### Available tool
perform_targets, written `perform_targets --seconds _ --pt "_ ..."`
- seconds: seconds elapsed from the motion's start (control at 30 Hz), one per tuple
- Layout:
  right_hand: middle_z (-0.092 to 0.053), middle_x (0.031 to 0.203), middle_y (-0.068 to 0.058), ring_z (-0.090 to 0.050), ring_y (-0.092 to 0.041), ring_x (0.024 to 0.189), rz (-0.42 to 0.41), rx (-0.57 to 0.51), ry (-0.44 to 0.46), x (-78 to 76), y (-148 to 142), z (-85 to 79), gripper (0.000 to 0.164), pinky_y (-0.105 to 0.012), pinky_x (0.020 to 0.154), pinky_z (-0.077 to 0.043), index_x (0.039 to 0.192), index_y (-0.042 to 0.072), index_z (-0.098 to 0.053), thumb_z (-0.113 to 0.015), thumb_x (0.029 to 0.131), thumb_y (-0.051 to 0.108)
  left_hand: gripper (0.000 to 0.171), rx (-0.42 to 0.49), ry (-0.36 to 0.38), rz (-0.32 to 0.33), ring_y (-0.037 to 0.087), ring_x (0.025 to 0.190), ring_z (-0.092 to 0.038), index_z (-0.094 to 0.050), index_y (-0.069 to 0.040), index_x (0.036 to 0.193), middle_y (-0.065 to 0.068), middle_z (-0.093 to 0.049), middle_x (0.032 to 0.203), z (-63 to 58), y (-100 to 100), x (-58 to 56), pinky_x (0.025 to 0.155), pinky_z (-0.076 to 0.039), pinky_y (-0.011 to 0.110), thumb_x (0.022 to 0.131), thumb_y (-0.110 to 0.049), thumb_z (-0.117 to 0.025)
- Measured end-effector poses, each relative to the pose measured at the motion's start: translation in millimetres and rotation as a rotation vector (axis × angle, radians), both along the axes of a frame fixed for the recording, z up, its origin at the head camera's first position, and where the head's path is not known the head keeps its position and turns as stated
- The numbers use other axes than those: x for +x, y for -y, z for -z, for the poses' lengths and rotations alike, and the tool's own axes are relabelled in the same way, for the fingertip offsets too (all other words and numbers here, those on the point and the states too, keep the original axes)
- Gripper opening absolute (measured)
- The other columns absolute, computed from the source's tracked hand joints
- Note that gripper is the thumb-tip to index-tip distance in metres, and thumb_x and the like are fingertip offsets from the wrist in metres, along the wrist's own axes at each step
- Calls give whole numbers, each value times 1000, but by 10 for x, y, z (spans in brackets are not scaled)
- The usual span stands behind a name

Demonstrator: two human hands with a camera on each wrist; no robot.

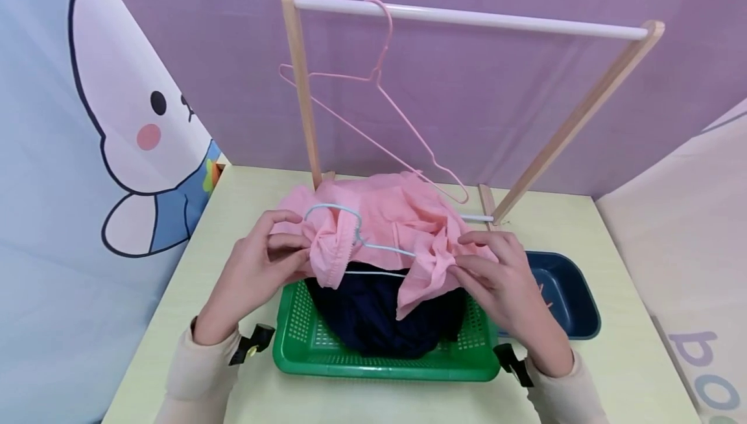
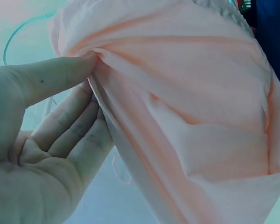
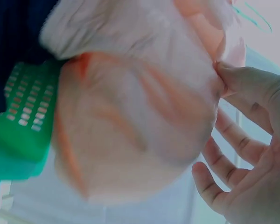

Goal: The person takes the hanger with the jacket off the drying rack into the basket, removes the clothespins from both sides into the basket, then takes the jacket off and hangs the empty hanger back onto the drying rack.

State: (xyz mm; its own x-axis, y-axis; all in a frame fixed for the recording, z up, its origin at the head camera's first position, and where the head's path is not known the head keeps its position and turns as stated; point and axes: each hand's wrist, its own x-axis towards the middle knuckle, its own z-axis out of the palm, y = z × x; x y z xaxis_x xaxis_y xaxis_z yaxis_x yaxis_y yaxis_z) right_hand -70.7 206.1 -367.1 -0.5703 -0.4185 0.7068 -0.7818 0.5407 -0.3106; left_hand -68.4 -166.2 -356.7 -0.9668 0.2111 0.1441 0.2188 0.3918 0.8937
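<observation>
A pink garment point(image 1: 379, 194) with a gathered edge is spread over the back of the green basket point(image 1: 373, 370). A light blue hanger point(image 1: 385, 249) lies across it, its ends covered by the bunched cloth and its hook pointing up and left. My left hand point(image 1: 251, 271) pinches the cloth at the hanger's left end between thumb and fingers. On the other side, my right hand point(image 1: 513, 281) pinches the fabric near the hanger's right end. Both wrist views show thumb and fingertips gripping folds of pink cloth point(image 2: 200, 93). Dark navy cloth point(image 1: 385, 320) lies in the basket beneath.
Behind the basket stands a wooden rack with a white rail point(image 1: 496, 17), from which an empty pink hanger point(image 1: 379, 77) hangs at the left. A dark blue tray point(image 1: 589, 301) with small pink pieces sits right of the basket, partly behind my right hand.
</observation>
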Motion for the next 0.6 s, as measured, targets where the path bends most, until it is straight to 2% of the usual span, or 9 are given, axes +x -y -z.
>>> perform_targets --seconds 0.17,0.3,0.6 --pt "-67 109 -16 -52 -40 100 34 -32 16 48 -164 59 41 -32 94 -34 85 8 -79 -61 100 41 48 -56 -55 -31 10 91 -71 -49 -9 130 -3 -75 102 -8 67 -17 75 -56 23 90 -3 -75" --pt "-67 109 -14 -52 -38 100 83 -38 41 101 -295 110 42 -26 94 -33 85 8 -79 -61 100 43 49 -63 -71 -42 10 94 -70 -50 -8 130 -3 -75 103 -6 95 -34 76 -54 20 89 -3 -76" --pt "-67 106 -17 -52 -40 97 144 -72 27 169 -520 266 45 -26 88 -33 81 4 -77 -61 100 41 46 -18 -48 -66 11 93 -71 -50 -10 129 0 -75 104 -9 150 -44 72 -55 21 91 -5 -74"
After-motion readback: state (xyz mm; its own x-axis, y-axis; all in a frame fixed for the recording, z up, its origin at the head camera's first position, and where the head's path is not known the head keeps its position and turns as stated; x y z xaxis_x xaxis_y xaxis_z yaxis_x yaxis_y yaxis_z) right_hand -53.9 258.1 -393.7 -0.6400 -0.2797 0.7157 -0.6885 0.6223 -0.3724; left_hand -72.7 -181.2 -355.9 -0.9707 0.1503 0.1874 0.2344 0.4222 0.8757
